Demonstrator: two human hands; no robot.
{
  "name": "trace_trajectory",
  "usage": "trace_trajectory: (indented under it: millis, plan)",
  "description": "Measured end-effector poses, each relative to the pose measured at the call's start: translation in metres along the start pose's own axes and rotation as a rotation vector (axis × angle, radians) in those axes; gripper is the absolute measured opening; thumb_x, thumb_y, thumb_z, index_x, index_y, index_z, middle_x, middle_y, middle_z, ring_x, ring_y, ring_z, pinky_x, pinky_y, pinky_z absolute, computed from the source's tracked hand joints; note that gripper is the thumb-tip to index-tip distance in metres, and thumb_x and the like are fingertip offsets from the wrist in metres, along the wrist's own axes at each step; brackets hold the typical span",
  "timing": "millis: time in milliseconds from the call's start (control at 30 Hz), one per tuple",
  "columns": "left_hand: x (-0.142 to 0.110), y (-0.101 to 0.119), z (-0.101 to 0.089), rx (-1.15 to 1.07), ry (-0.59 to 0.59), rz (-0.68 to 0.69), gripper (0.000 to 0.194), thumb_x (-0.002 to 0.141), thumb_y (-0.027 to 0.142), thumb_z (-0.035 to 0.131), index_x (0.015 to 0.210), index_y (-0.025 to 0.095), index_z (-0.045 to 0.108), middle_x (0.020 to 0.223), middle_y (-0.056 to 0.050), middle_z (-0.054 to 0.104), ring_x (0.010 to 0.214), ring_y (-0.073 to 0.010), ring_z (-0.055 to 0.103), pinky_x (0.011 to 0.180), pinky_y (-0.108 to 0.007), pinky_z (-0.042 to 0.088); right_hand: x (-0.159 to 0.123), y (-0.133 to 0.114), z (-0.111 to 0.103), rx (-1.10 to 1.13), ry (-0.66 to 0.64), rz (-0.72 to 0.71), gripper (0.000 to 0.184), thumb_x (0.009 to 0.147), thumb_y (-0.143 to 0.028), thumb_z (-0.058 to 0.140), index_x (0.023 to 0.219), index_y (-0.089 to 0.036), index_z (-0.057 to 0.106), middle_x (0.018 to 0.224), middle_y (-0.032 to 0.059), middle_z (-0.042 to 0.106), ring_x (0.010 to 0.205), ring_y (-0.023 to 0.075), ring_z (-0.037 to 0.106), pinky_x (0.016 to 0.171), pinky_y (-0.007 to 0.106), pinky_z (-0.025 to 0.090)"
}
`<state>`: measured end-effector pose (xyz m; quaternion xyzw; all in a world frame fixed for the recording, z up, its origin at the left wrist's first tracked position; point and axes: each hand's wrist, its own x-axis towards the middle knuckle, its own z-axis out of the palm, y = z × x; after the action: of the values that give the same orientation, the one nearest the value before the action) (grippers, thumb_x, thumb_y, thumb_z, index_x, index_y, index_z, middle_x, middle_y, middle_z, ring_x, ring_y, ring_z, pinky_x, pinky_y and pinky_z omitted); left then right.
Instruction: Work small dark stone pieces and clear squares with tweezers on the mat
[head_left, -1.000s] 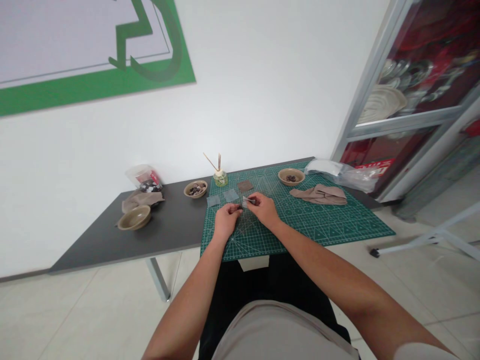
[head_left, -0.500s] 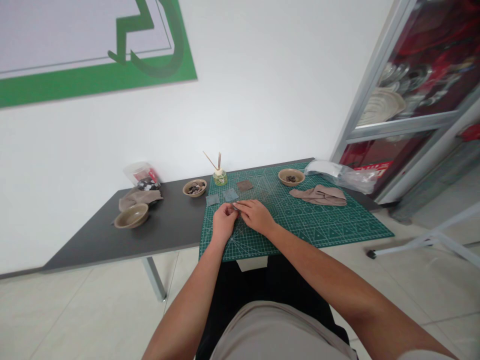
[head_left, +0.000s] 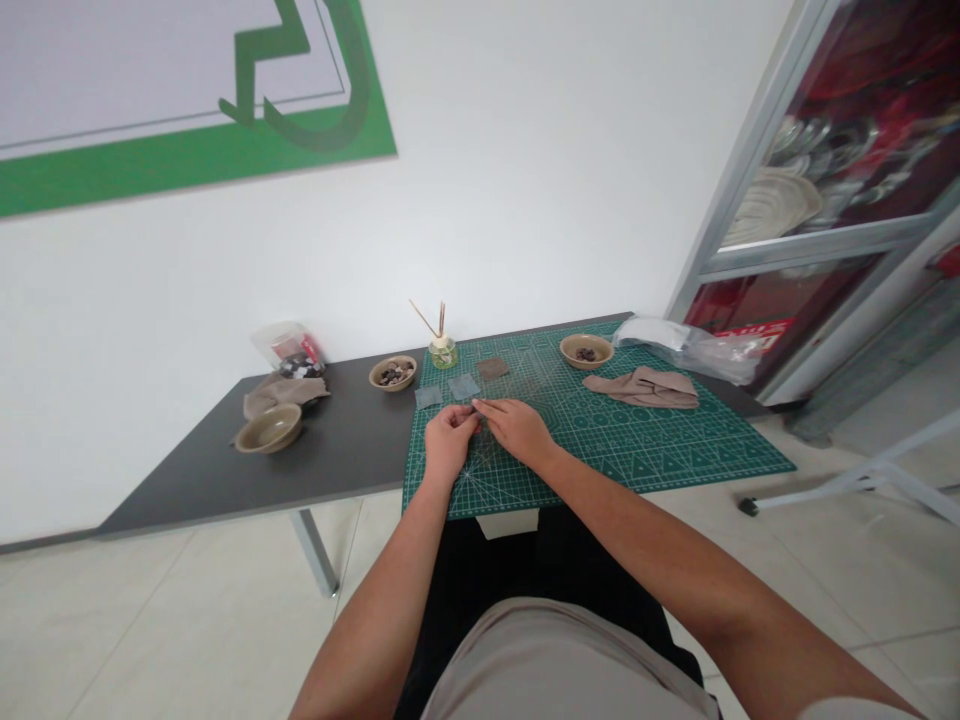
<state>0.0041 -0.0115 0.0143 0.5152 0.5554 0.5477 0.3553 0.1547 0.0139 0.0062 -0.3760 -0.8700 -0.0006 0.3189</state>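
Observation:
Over the cutting mat (head_left: 637, 450) my two hands meet, fingertips together. My left hand (head_left: 448, 440) is closed in a pinch on a small grey sheer pouch (head_left: 477, 409), mostly hidden by the fingers. My right hand (head_left: 519, 428) reaches across from the other side, its fingers pressed together on the same pouch. What the pouch contains is hidden. Just beyond the hands lie two flat grey-blue squares of sheer material, one farther left (head_left: 428, 397) and one nearer the middle (head_left: 464, 386). A brown square (head_left: 493, 367) lies behind them.
A bowl of dark and pale stones (head_left: 393, 373) stands left of a reed diffuser (head_left: 442, 350). Another bowl (head_left: 586, 351) holds a few dark pieces. A brown cloth (head_left: 645, 387) and plastic bag (head_left: 686, 345) lie right. Far left are a bowl (head_left: 268, 430) and tipped plastic jar (head_left: 289, 348).
My right hand has moved left and closed in against my left hand, and the pouch that showed in its fingers is now mostly covered. Between the last two frames the hands barely move.

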Motion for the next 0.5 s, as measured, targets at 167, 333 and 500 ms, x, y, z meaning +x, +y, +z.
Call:
trace_trajectory:
  millis: [167,333,500]
  plan:
    - [-0.0017,0.0038,0.0006,0.027,0.023,0.013,0.014,0.073,0.030,0.068,0.075,0.015,0.067,0.066,-0.002,0.071,0.061,-0.0147,0.065,0.063,-0.026,0.051,-0.0007,0.0004,0.0024,-0.013,0.017,-0.091,0.042,0.091,-0.011,0.051,0.131,-0.017,0.060,0.132,0.0100,0.063,0.116,0.0205,0.063,0.099,0.038,0.051]
    - [-0.0025,0.0046,0.0002,0.037,0.015,0.013,0.015,0.072,0.028,0.070,0.078,0.015,0.069,0.068,-0.002,0.072,0.062,-0.0150,0.066,0.063,-0.026,0.051,-0.0007,0.0008,0.0020,-0.014,0.033,-0.072,0.040,0.091,-0.010,0.050,0.129,-0.016,0.061,0.131,0.0088,0.064,0.116,0.0200,0.063,0.099,0.037,0.053]
    - [-0.0035,0.0039,-0.0004,0.060,0.037,0.039,0.014,0.072,0.028,0.070,0.078,0.015,0.069,0.069,-0.003,0.072,0.064,-0.0152,0.066,0.064,-0.026,0.050,-0.0002,-0.0004,0.0019,-0.022,0.043,-0.078,0.039,0.091,-0.011,0.051,0.128,-0.015,0.061,0.131,0.0100,0.063,0.117,0.0204,0.063,0.097,0.037,0.053]
